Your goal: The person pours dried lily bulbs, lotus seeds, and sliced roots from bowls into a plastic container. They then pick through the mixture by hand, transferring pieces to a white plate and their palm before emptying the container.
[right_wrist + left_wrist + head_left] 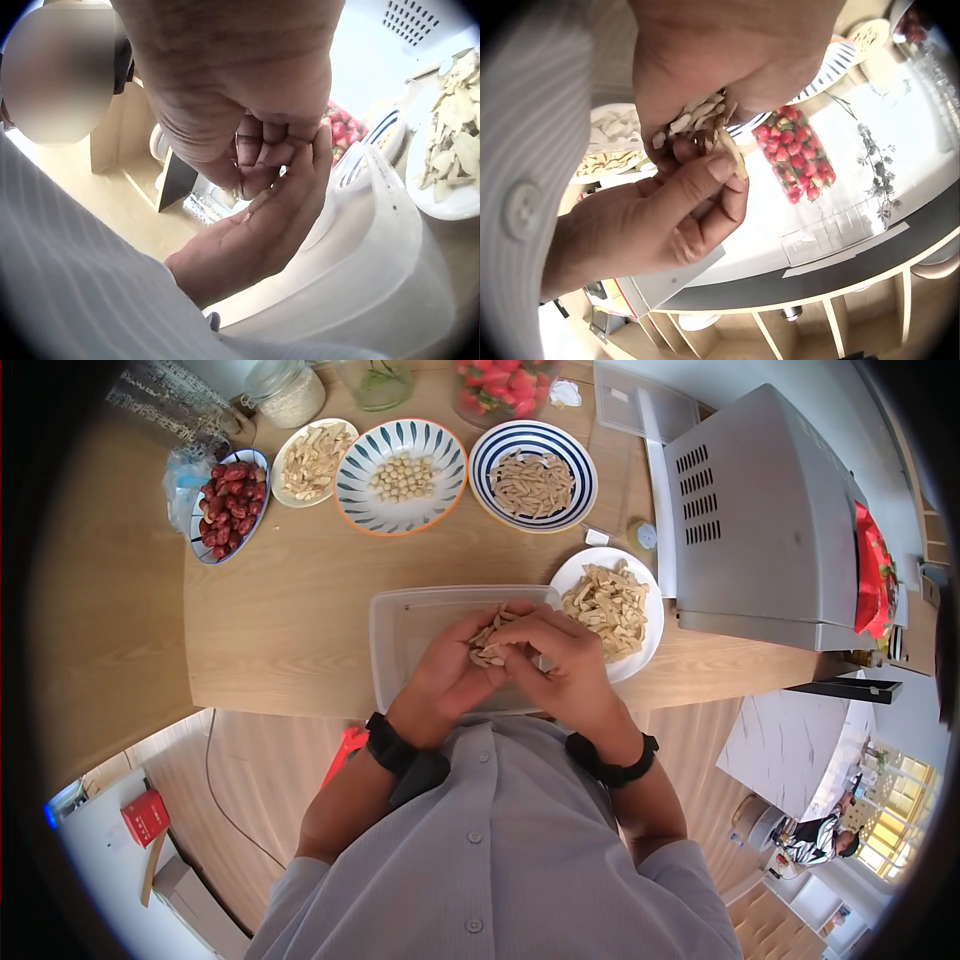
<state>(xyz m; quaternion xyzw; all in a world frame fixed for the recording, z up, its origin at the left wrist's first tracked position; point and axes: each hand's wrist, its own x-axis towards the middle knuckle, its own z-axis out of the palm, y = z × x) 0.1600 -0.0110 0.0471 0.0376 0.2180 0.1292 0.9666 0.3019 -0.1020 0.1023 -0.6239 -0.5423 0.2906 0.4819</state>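
Note:
My left hand (pixel 447 665) is cupped palm up over a clear plastic container (pixel 400 628), its fingers curled round a small heap of pale dried slices (pixel 486 642). My right hand (pixel 562 660) reaches over that palm. In the left wrist view, its thumb and fingers pinch one pale dried slice (pixel 730 148) beside the pieces in the left palm. The fingers of both hands meet in the right wrist view, where they largely hide the slices. Right of the container, a white plate (pixel 653 612) bears a pile of similar pale slices.
Along the back stand a dish of dark red dates (pixel 232 510), a small plate of slices (pixel 312 460), an orange-rimmed bowl (pixel 358 500) with round pale seeds, a blue-striped bowl (pixel 585 475) and a strawberry tub (pixel 508 390). A grey metal appliance (pixel 755 520) borders the right.

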